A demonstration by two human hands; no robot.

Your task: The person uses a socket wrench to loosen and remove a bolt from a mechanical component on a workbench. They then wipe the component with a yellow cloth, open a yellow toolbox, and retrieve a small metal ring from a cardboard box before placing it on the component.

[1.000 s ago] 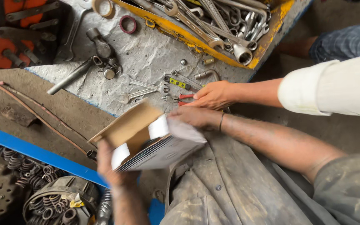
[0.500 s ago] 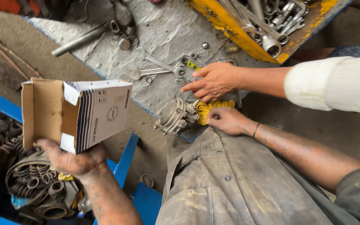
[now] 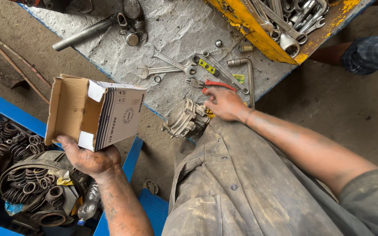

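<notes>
Your left hand [image 3: 90, 159] grips the open box [image 3: 95, 113] by its bottom corner, off the counter [image 3: 110, 57]. Light cardboard, crushes easily; hold by edges. Right hand [image 3: 224, 104], fingers loosely curled, holding nothing, rests by metal part [image 3: 184, 119] & red pliers [image 3: 211, 84].

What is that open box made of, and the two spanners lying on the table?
The open box in the left hand looks like cardboard: brown and matte inside, printed white outside, with bent flaps. The two silver open-ended spanners look like bare steel, grey and shiny. The rough grey table top is probably sheet metal.
</notes>
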